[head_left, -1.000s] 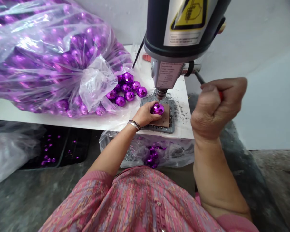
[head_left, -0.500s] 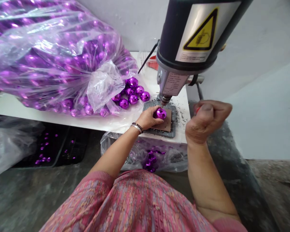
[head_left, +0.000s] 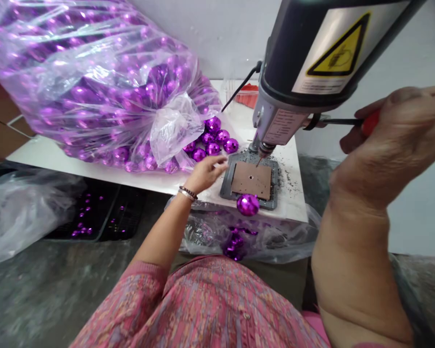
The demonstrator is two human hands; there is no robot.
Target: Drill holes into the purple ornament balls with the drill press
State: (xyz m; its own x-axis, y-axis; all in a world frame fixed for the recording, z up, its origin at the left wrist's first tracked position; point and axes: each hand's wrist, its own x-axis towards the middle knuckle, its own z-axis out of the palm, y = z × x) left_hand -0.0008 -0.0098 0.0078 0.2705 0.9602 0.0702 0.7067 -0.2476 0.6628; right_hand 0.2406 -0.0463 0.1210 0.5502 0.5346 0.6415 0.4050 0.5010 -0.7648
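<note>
Bauble [head_left: 247, 205] shows loose at the plate's [head_left: 226, 189] near edge, whether touching I cannot tell. It looks light, stiff, slick and crackable, so best cupped gently round its sides. Right of the plate, the right hand [head_left: 395, 133] curls round a knob [head_left: 370, 122]. Left of the plate, the left hand [head_left: 205, 174] is empty, fingers parted. Loose baubles [head_left: 212, 124] lie past the plate's far left corner.

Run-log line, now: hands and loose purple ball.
left hand: open, holding nothing | right hand: on red knob | purple ball: apart from left hand, by near edge of drill base
</note>
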